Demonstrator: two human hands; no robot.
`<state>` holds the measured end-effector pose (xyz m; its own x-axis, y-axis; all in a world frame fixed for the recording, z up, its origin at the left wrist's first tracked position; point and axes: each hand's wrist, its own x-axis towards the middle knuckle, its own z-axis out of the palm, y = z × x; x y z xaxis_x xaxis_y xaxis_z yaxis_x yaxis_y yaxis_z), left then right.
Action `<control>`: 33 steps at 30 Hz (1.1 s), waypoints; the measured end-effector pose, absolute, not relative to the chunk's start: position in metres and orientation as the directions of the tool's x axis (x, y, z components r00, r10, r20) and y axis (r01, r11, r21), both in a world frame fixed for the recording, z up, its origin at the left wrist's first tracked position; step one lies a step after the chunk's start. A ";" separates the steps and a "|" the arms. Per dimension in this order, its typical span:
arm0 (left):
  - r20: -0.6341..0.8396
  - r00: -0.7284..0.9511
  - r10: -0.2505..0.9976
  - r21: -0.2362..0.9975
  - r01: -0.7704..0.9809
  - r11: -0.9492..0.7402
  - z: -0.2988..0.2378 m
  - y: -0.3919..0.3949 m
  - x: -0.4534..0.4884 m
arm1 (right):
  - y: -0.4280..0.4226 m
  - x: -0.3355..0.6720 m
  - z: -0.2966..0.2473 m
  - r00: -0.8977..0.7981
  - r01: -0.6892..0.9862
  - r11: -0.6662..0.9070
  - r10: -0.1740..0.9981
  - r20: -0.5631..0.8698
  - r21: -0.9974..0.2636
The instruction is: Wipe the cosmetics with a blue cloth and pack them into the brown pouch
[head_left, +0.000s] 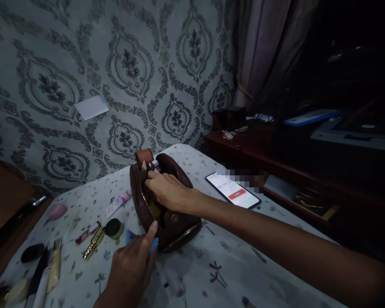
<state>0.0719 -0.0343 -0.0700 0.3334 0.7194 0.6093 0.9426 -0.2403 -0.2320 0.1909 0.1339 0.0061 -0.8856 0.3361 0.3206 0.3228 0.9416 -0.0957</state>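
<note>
A brown leather pouch (176,224) lies unzipped on a floral bedsheet (231,273). My right hand (167,190) reaches across it, fingers curled into the opening around a small pinkish item I cannot make out. My left hand (131,267) is at the pouch's near edge, its thumb pressed against the rim. A small blue thing (154,244) peeks from under that hand. Left of the pouch lie a gold lipstick tube (94,242), a round dark compact (113,228), a pink-and-white tube (117,204) and a red tube (87,233).
A lit phone (233,190) lies on the sheet right of the pouch. Brushes and tubes (48,271) lie at the near left, with a pink sponge (57,210) behind them. A dark wooden shelf (276,162) stands at the right and patterned wallpaper behind.
</note>
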 end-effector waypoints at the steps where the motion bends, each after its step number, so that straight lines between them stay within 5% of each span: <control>1: 0.610 0.332 0.720 -0.235 0.943 -0.235 -0.071 -0.035 0.071 | 0.134 0.191 0.007 -0.886 0.336 0.937 0.349 0.306 -0.097; 9: 0.564 0.315 0.763 -0.130 0.947 -0.295 -0.082 -0.038 0.062 | 0.134 0.187 0.009 -0.848 0.386 0.886 0.450 0.279 -0.257; 15: 0.573 0.292 0.765 -0.027 0.940 -0.339 -0.078 -0.051 0.058 | 0.132 0.196 0.010 -0.705 0.312 0.826 0.532 0.469 -0.469; 20: 0.615 0.212 0.760 -0.055 0.972 -0.227 -0.089 -0.073 0.038 | 0.095 0.214 -0.001 -0.583 0.135 0.818 0.522 0.622 -0.559; 26: 0.640 0.123 0.758 -0.009 0.988 -0.153 -0.110 -0.089 0.004 | 0.058 0.213 -0.016 -0.588 0.046 0.918 0.343 0.732 -0.394; 30: 0.657 0.054 0.752 0.094 0.984 -0.152 -0.118 -0.095 -0.009 | 0.085 0.191 -0.002 -0.594 0.302 0.887 0.461 0.659 -0.348; 33: 0.644 0.013 0.765 0.169 0.973 -0.159 -0.119 -0.098 -0.013 | 0.110 0.171 0.011 -0.706 0.479 0.833 0.554 0.442 -0.278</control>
